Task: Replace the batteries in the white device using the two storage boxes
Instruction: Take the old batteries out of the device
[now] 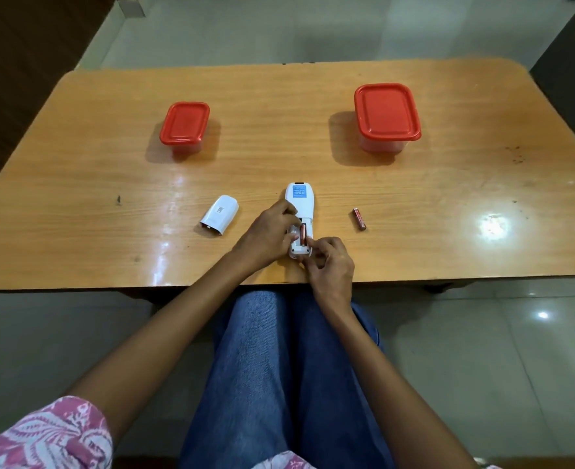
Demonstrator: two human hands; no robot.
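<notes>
Head view: the device [300, 211] lies face-down near the desk [76, 184] edge, left hand [268, 236] grasping it, right hand [330, 265] pinching a battery [302, 233] in the open bay. The battery could spring out or go in reversed; the loose battery [359, 219] might roll, and both boxes [184, 125] remain lidded.

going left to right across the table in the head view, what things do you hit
small red-lidded box → white battery cover → white device with both hands on it → loose battery → large red-lidded box
</notes>
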